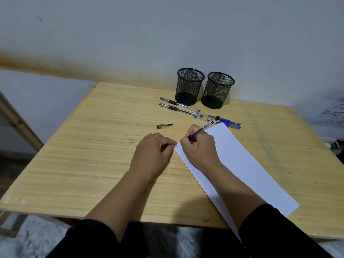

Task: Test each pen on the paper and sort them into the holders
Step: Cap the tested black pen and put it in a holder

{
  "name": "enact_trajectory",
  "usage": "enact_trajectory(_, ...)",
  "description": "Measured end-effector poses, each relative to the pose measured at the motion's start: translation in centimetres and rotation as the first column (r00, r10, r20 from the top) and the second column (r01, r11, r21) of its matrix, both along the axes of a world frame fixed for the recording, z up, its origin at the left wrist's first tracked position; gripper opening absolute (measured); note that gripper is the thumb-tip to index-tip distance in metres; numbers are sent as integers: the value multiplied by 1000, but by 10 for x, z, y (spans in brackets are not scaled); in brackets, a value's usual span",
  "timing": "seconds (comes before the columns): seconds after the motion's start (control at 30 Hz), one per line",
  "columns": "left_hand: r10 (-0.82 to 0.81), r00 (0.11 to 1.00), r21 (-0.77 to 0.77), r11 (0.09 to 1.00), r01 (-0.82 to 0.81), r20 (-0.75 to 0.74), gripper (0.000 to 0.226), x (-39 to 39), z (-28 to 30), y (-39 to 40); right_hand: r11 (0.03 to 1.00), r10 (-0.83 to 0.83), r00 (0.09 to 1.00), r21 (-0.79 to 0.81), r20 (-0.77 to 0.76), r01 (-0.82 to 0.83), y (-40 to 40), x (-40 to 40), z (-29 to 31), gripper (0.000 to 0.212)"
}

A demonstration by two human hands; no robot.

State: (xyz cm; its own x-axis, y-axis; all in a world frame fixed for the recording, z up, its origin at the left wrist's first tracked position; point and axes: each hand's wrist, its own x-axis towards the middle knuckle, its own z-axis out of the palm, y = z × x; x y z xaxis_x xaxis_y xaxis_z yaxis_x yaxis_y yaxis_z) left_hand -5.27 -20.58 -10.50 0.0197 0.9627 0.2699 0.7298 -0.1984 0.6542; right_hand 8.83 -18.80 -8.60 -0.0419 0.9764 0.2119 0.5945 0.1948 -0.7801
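Sleeved forearms reach over the counter point(93, 146); left hand point(152, 151) fingers pin the paper point(242, 164) corner steady; right hand point(201, 148) fingers grip a black pen point(203, 127), scribbling.

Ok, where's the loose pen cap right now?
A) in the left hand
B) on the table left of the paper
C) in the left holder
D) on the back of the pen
B: the pen cap lies on the bare table, beyond the left hand.
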Motion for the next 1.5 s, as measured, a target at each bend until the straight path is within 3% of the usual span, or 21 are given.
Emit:
enact_trajectory(0.33, 6, 1000, -18, 1000, -6, -9, 19, 0, 1, 0, 1000, -2, 1000, -5, 5, 2, 2, -1, -1, 7)
enact_trajectory(0.43, 41, 998, -35, 999, -39, 49, 17, 1, 5, 0, 998, -56, 993, -46, -107, 52, 3, 1, -2, 6)
enact_trajectory(0.53, 159, 967, -15, 987, -159, 197, 21, -1, 12, 9, 988, -98, 906, -146, -411, 41, 5, 7, 3, 9)
enact_trajectory(0.6, 199, 966, -2, 980, -201, 163, 32, -2, 12, 19, 978, -128, 835, -210, -535, 16, 5, 10, 8, 10)
enact_trajectory(0.67, 203, 975, -44, 979, -199, 92, 38, -3, 9, 31, 968, -164, 793, -252, -587, 14, 5, 11, 13, 13)
enact_trajectory(0.77, 188, 982, -58, 980, -189, -26, 25, -3, 5, 45, 945, -223, 727, -326, -650, -1, 8, 13, 21, 17)
enact_trajectory(0.87, 196, 979, -44, 980, -193, 59, 13, 2, 13, 48, 932, -261, 619, -361, -741, -39, 14, 14, 36, 17)
enact_trajectory(0.97, 143, 964, -51, 989, -135, 222, 13, 10, 24, 44, 949, -220, 643, -313, -733, -32, 20, 14, 43, 13)
enact_trajectory(1.1, 126, 943, -41, 992, -119, 309, 15, 16, 33, 39, 961, -173, 721, -274, -671, -24, 23, 14, 44, 12)
enact_trajectory(1.5, 53, 930, -21, 999, -49, 363, 14, 27, 50, 31, 968, -98, 709, -232, -698, -95, 20, 17, 49, 16)
